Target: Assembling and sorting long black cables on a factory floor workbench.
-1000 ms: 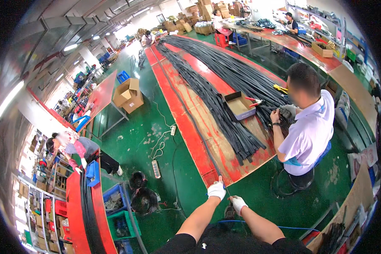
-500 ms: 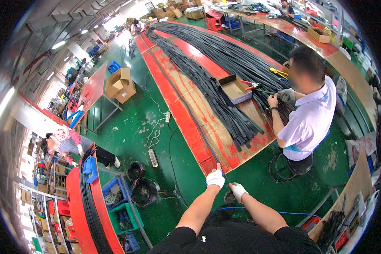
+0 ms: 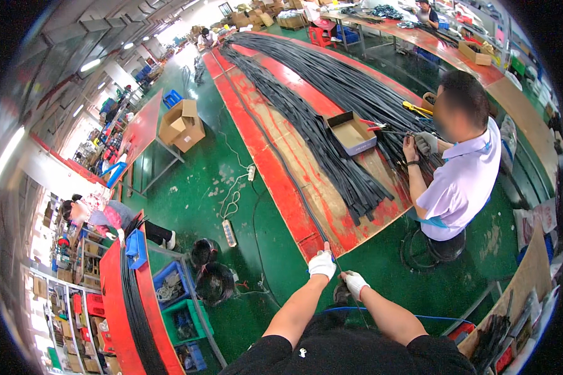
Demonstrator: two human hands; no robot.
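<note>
My left hand (image 3: 322, 264), in a white glove, is closed on the near end of a long, thin black sleeve (image 3: 299, 194) at the table's near corner. That sleeve runs far up the left side of the long red table (image 3: 306, 242). Just to the right and closer to my body, my right hand (image 3: 355, 284), also gloved, is closed around a thin dark wire (image 3: 339, 265). The wire stretches between my two hands, and a thin strand hangs below the right one. Whether the wire enters the sleeve is hidden by my left fingers.
Bundles of black sleeves (image 3: 363, 194) cover much of the table, with an open shallow box (image 3: 351, 134) among them. A seated co-worker (image 3: 460, 169) handles strands at right. Power strip (image 3: 229, 233), coil of black wire (image 3: 214, 282) and blue hose (image 3: 413, 315) lie around the floor.
The whole view has shifted slightly. My hands keep nearly the same place and hold at the table corner. The co-worker's hands have moved a little over the strands.
</note>
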